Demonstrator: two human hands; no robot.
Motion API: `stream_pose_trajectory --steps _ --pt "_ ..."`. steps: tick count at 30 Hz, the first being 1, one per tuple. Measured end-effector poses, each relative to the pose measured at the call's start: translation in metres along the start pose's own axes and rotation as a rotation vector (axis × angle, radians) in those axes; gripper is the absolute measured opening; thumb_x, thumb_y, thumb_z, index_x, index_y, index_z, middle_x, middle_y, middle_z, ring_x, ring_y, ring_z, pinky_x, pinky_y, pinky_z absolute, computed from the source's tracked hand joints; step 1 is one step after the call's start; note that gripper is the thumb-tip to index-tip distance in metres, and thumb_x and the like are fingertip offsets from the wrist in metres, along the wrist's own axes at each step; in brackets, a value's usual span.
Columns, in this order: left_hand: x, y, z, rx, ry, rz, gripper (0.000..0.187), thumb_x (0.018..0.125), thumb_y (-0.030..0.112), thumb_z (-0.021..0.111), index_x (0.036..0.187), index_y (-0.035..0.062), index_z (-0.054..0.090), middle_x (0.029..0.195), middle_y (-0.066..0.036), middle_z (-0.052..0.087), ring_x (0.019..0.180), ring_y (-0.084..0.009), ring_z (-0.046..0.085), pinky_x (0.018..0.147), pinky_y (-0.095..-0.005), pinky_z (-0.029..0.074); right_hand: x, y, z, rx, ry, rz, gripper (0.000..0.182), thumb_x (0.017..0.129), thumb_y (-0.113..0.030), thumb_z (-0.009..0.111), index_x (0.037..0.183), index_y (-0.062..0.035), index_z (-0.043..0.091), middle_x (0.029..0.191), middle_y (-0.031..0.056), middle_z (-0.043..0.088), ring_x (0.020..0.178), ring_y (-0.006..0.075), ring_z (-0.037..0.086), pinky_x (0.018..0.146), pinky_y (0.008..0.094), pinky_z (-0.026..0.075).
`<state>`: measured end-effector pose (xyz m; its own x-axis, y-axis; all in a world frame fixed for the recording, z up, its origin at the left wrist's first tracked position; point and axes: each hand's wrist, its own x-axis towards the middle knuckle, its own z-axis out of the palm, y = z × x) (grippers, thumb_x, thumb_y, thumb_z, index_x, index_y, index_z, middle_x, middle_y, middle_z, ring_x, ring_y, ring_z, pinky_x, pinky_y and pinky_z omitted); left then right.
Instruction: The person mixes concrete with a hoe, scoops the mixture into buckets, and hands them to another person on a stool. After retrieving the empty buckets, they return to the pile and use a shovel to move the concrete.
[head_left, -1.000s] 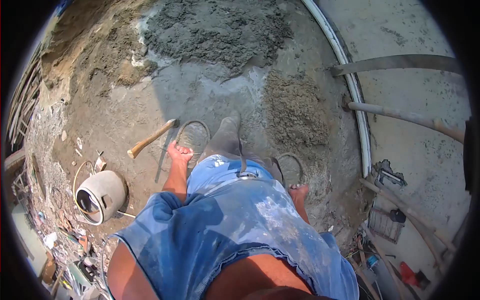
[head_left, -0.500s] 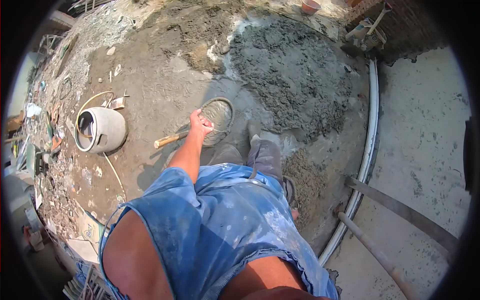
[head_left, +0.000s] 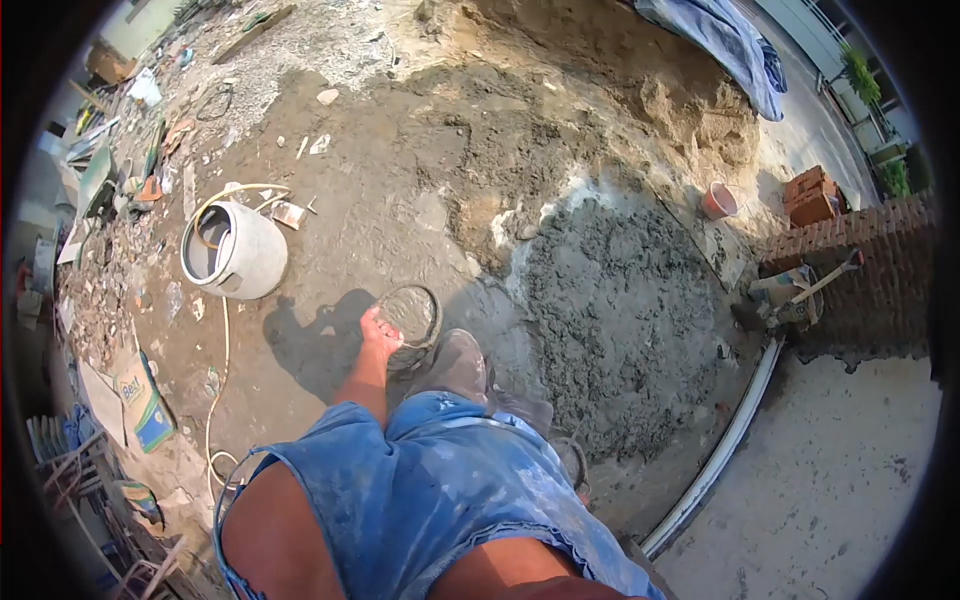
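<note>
My left hand (head_left: 378, 330) grips the rim side of a round bucket (head_left: 436, 318) full of wet grey mortar. This bucket hangs in front of my left leg, close to my shoe. On my right side a second dark bucket (head_left: 572, 458) shows only in part behind my blue shirt. A small piece of my right hand (head_left: 583, 492) is visible at that bucket, closed at its edge; the shirt hides most of the fingers. Right of my feet spreads a large heap of wet mortar (head_left: 630, 320).
A white drum (head_left: 250, 258) with a hose stands at left, near rubble and a cement bag (head_left: 146, 400). Far right are a red bucket (head_left: 718, 201), bricks (head_left: 812, 196), a brick wall (head_left: 870, 275) and a shovel (head_left: 828, 276). A white pipe (head_left: 722, 445) edges the concrete slab.
The view has swung up and forward, bringing in the sand bank and blue sheet. Both buckets have travelled along with me. A wooden handle near my left hand no longer shows.
</note>
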<state>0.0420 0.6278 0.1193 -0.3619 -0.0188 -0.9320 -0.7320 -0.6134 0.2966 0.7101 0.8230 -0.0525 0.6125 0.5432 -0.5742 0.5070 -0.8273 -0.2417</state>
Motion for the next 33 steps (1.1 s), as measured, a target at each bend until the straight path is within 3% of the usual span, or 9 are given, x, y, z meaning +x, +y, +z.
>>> stream_pose_trajectory --steps 2,4,13,15,19,23,25,27,33 --pt "0.013 0.02 -0.004 -0.034 0.038 0.013 0.042 0.07 0.036 0.057 0.052 0.0198 0.023 0.043 0.003 0.02 0.038 -0.0148 0.02 0.049 -0.0316 0.029 0.003 -0.048 0.006 -0.586 0.013 -0.498 0.037 0.062 -0.034 0.071 0.079 -0.0032 0.061 0.072 0.0114 0.061 0.064 0.0299 0.058 0.059 0.042 0.047" --pt "0.029 0.044 -0.01 -0.069 -0.021 0.065 0.039 0.07 0.036 0.056 0.054 0.0196 0.025 0.044 0.003 0.021 0.039 -0.0149 0.021 0.051 -0.0323 0.03 0.023 -0.093 0.035 -0.713 0.057 -0.792 0.038 0.054 -0.029 0.078 0.073 -0.0023 0.059 0.066 0.0119 0.059 0.06 0.0321 0.057 0.058 0.0437 0.046" --pt "0.124 0.13 0.009 -0.325 0.313 0.013 0.023 0.072 0.034 0.058 0.079 0.0168 0.045 0.056 0.001 0.026 0.043 -0.0137 0.022 0.052 -0.0332 0.028 -0.152 -0.421 0.23 -0.96 -0.056 -0.981 0.021 0.065 -0.026 0.059 0.073 -0.0087 0.052 0.065 0.0059 0.052 0.055 0.0259 0.051 0.053 0.04 0.042" --pt "0.12 0.15 0.018 -0.368 0.357 0.034 0.027 0.072 0.035 0.058 0.085 0.0158 0.046 0.059 0.001 0.027 0.045 -0.0132 0.024 0.052 -0.0329 0.029 -0.19 -0.481 0.265 -0.84 -0.116 -0.936 0.018 0.067 -0.026 0.055 0.073 -0.0101 0.05 0.065 0.0045 0.051 0.054 0.0245 0.049 0.052 0.0392 0.041" --pt "0.119 0.194 0.039 -0.439 0.428 -0.006 0.027 0.071 0.034 0.059 0.084 0.0159 0.044 0.057 0.001 0.026 0.045 -0.0131 0.024 0.053 -0.0327 0.03 -0.273 -0.582 0.334 0.158 -0.479 -0.271 0.012 0.072 -0.025 0.047 0.073 -0.013 0.046 0.065 0.0018 0.048 0.052 0.0217 0.047 0.05 0.0375 0.039" --pt "0.133 0.221 0.049 -0.563 0.36 0.0 0.027 0.071 0.034 0.058 0.067 0.0179 0.037 0.05 0.003 0.026 0.042 -0.0132 0.024 0.052 -0.0329 0.031 -0.335 -0.653 0.415 0.532 -0.625 0.055 0.009 0.077 -0.023 0.039 0.074 -0.0158 0.043 0.064 -0.0009 0.045 0.049 0.0189 0.044 0.047 0.0358 0.037" --pt "0.145 0.238 0.064 -0.567 0.321 0.011 0.031 0.072 0.034 0.058 0.063 0.0185 0.033 0.048 0.003 0.025 0.041 -0.0132 0.023 0.051 -0.0331 0.031 -0.334 -0.688 0.474 0.357 -0.856 -0.145 0.028 0.076 -0.04 0.036 0.063 -0.0165 0.044 0.064 0.0066 0.044 0.059 0.0259 0.042 0.053 0.036 0.036" --pt "0.169 0.264 0.084 -0.697 0.413 0.018 0.035 0.075 0.036 0.054 0.058 0.0191 0.028 0.045 0.004 0.024 0.039 -0.0134 0.021 0.05 -0.0331 0.03 -0.496 -0.727 0.503 0.474 -0.579 0.018 0.01 0.075 -0.026 0.038 0.072 -0.0178 0.032 0.06 -0.0008 0.03 0.043 0.0162 0.029 0.044 0.0322 0.029" --pt "0.224 0.373 0.173 -0.791 0.46 0.053 0.037 0.077 0.035 0.05 0.054 0.0187 0.026 0.044 0.004 0.023 0.04 -0.0135 0.023 0.051 -0.0323 0.03 -0.69 -0.816 0.645 0.389 -0.68 -0.057 0.02 0.081 -0.034 0.044 0.08 -0.0164 0.034 0.06 0.0008 0.034 0.046 0.0143 0.032 0.045 0.03 0.033"
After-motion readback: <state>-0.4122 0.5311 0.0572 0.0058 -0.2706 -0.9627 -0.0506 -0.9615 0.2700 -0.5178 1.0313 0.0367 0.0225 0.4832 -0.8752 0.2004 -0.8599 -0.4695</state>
